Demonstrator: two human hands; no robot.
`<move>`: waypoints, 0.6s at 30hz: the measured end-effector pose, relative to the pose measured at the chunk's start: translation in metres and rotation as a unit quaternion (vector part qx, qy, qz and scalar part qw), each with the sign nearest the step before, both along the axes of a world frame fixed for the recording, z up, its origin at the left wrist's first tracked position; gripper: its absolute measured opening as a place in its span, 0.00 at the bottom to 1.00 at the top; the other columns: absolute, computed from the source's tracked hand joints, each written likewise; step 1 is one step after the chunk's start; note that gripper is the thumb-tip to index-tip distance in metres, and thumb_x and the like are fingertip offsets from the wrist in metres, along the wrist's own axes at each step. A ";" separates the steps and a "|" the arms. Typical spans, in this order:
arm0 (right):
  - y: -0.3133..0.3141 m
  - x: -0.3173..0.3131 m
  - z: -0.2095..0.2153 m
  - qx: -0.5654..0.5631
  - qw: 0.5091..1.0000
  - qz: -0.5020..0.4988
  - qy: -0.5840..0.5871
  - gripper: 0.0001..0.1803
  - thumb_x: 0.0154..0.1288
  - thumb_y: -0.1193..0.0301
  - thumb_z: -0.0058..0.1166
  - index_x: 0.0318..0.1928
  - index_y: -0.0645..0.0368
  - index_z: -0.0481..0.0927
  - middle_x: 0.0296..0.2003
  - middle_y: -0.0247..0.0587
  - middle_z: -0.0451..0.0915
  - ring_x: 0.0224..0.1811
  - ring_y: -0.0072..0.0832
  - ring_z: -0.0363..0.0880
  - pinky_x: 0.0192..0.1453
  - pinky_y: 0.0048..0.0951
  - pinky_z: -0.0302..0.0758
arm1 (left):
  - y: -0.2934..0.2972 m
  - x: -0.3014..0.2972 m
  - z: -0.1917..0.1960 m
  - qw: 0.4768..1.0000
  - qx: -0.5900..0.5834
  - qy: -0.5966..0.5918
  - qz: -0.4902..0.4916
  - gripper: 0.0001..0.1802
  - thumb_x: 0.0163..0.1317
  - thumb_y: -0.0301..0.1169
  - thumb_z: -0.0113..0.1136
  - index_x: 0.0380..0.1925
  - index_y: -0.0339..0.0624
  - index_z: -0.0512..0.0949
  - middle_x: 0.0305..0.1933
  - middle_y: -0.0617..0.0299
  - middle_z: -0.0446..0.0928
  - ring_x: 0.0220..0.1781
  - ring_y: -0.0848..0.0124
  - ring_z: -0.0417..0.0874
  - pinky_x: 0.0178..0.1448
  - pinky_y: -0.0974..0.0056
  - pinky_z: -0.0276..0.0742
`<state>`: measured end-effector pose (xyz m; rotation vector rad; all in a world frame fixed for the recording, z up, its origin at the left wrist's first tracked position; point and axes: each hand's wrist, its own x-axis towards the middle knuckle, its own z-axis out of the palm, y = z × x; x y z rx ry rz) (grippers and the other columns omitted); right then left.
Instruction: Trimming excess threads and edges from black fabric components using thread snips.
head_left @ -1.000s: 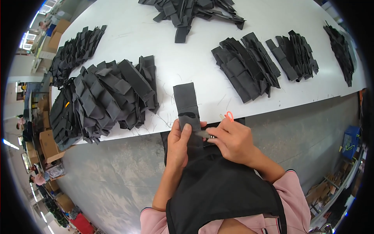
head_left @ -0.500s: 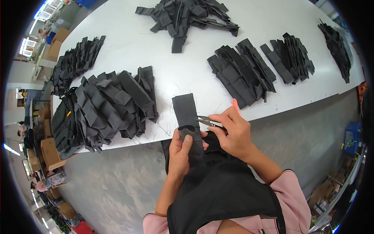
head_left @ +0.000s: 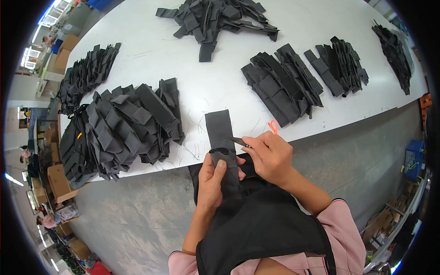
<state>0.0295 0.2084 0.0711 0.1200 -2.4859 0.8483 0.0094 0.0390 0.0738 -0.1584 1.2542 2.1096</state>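
Snips (head_left: pixel 239 141) at the edge of a cloth strip (head_left: pixel 218 128)

The dark grey strip stood near the centre of the frame, its upper end over the white table (head_left: pixel 201 85) and its lower part against the black apron (head_left: pixel 256 220). The left hand (head_left: pixel 211 181) gripped it, thumb on top just below an open fold, some fingertips showing past the right edge. The right hand (head_left: pixel 272 158) held the snips pinched between thumb and fingers, an orange loop (head_left: pixel 273 126) sticking up behind. The tip lay at the strip's right edge; whether it touched cloth could not be told.

The likeliest mishap was a nick in the cloth, should the strip's upper end, held only from below, have bent or twisted against the point. A downward slip of the blade could have caught the left fingertips, which were close below. Loose threads (head_left: pixel 197 120) left of the strip might have clung to it if it had brushed the tabletop.
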 end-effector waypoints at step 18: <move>-0.011 -0.007 -0.002 -0.105 0.994 0.028 0.010 0.16 0.41 0.81 0.60 0.36 0.59 0.79 0.26 0.37 0.71 0.21 0.30 0.71 0.23 0.28 0.67 | 0.003 0.007 -0.001 0.982 -0.150 0.112 -0.009 0.26 0.68 0.32 0.47 0.63 0.36 0.54 0.43 0.51 0.78 0.36 0.71 0.82 0.41 0.69 0.78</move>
